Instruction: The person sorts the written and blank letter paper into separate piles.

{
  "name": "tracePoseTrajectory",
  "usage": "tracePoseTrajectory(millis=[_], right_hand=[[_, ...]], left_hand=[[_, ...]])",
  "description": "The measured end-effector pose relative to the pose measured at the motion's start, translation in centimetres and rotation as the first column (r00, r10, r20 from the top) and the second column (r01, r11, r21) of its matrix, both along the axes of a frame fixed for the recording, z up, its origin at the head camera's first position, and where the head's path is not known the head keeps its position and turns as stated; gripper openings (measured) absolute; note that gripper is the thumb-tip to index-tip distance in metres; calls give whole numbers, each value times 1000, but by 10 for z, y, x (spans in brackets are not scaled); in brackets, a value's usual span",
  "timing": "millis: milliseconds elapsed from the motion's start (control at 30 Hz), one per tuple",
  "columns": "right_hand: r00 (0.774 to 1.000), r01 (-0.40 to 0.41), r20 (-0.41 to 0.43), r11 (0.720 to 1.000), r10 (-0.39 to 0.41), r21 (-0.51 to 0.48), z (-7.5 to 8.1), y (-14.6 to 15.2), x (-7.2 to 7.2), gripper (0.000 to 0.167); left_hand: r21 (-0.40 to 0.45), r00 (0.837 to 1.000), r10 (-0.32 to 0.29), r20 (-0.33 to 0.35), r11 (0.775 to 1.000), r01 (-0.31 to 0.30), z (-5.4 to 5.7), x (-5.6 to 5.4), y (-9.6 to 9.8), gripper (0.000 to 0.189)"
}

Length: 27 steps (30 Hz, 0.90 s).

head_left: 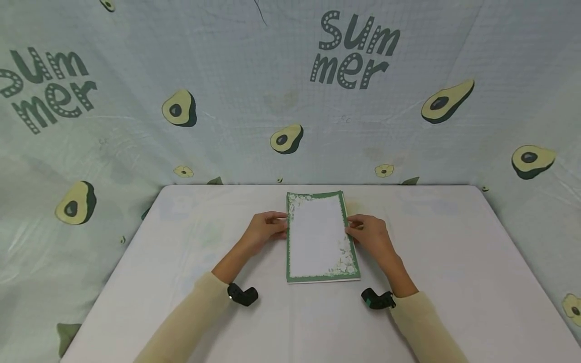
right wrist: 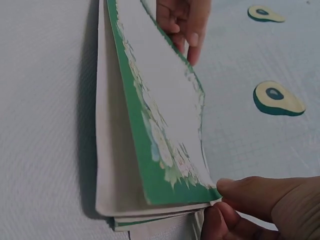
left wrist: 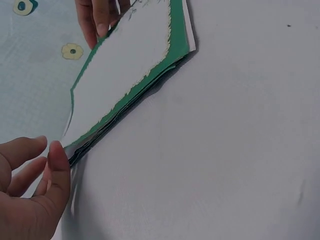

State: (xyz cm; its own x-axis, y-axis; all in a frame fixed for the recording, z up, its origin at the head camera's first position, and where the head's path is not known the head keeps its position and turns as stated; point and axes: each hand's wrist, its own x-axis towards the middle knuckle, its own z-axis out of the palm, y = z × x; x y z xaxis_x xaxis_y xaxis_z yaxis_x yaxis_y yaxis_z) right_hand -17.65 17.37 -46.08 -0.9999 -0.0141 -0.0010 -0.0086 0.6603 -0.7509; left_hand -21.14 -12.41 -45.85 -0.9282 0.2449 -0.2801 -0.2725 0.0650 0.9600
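Observation:
A stack of paper sheets (head_left: pixel 316 237) lies at the middle of the table, its top sheet white with a green border and pale flowers at two corners. My left hand (head_left: pixel 269 227) touches the stack's left edge with bent, relaxed fingers; its thumb (left wrist: pixel 59 157) is against the edge and the index finger stands apart. On the opposite side, my right hand (head_left: pixel 368 233) pinches the right edge, thumb (right wrist: pixel 235 187) on top and fingers below. The sheets (right wrist: pixel 165 125) fan slightly apart along the near edge in the right wrist view.
The table (head_left: pixel 454 252) has a white cover. Behind it hangs a pale cloth (head_left: pixel 236 91) printed with avocados, flowers and lettering. A black wrist camera is strapped at each sleeve, the left camera (head_left: pixel 242 295) and the right camera (head_left: pixel 378 299).

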Motion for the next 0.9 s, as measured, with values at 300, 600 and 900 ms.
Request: tracePoseTrajectory(millis=[300,600,900], right_hand=[[999,-3,-39,1000,3,-17,1,2,3,34],[997,8,-73,990,-19,-139,-3,5,6,33],[985,75,-107,896,-135,-437,3,10,9,32]], left_hand=[[-36,994,-13,-110,999,9,0,4,7,42],[-12,984,118,-135,993,-120,-3,11,12,38],[165,930,324,-174,941,-296,0,16,20,32]])
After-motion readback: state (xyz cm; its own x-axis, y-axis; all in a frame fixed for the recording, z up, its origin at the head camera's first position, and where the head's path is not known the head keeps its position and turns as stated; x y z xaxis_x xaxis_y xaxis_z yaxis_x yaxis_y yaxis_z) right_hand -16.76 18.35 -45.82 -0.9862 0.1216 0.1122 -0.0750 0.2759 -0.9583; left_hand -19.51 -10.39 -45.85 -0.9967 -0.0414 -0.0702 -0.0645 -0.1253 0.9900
